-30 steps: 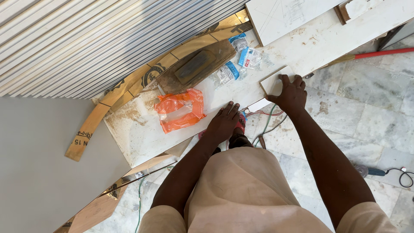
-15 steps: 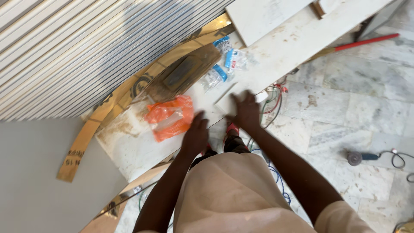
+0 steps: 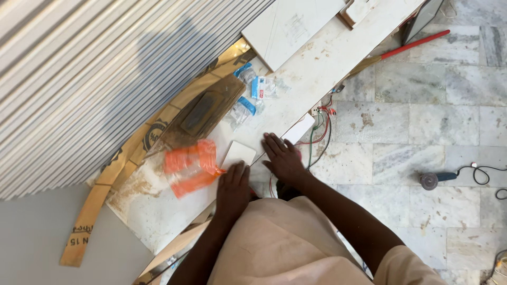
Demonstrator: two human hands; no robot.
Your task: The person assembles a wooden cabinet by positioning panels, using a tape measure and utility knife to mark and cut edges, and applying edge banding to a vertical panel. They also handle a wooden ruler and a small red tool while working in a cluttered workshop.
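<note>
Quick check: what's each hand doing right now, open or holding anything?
Left hand: open, fingers on the small white tile, nothing gripped.
Right hand: open, flat on the white slab, holding nothing.

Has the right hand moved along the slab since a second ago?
Yes. The right hand slid from the slab's far edge toward the orange bag, closer to the left hand.

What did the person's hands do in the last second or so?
The right hand left the far white tile by the board's edge and drew back toward the body, now flat on the marble board. The left hand slid over to a small white tile, fingers at its near edge. The orange bag and clear packets stayed put.
</note>
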